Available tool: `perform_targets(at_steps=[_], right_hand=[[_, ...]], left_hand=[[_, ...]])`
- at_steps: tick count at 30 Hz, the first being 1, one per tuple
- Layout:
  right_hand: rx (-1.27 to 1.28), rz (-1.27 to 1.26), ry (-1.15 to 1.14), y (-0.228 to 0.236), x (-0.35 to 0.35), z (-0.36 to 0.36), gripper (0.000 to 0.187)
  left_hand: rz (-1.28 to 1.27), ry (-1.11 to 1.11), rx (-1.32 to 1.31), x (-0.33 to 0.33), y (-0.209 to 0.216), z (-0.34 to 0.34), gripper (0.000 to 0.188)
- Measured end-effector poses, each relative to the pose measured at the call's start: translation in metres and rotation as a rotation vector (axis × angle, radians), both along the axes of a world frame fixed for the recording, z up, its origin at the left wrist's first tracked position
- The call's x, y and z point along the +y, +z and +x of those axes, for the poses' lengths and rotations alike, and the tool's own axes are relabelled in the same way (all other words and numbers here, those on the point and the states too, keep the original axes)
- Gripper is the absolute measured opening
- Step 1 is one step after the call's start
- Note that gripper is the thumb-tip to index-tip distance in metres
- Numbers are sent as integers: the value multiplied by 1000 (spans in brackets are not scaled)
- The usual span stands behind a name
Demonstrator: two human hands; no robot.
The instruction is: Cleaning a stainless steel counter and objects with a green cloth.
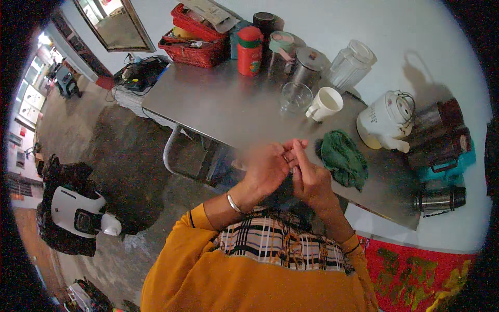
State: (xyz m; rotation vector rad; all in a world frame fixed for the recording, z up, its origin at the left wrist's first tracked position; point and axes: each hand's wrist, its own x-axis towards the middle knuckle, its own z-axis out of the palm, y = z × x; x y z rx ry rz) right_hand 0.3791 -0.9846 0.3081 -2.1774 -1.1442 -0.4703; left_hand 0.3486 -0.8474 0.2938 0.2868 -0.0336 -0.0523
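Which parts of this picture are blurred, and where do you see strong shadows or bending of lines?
Head view: the left hand and right hand are motion-blurred; the white teapot throws a sharp shadow on the wall; the metal table edges bend toward the dark fisheye rim.

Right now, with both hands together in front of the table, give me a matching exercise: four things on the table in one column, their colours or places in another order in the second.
Things:
1. cloth
2. mug
3. canister
4. teapot

Descriptions:
A. red with a green band, near the red baskets
B. white, beside the clear glass
C. green, crumpled, just right of the right hand
D. white with a wire handle, next to the dark flasks

Pairs: 1-C, 2-B, 3-A, 4-D
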Motion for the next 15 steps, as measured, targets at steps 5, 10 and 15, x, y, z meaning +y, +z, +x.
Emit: perform_targets(at_steps=[5,10,15], right_hand=[[10,-54,-8,-4,-7,1,53],[-4,-22,10,-3,-11,4,54],[-21,-31,44,-4,-13,7,55]], left_hand=[[-10,3,6,-3,-6,1,8],[-44,-21,51,-7,-9,4,11],[-9,40,42,-10,2,1,10]])
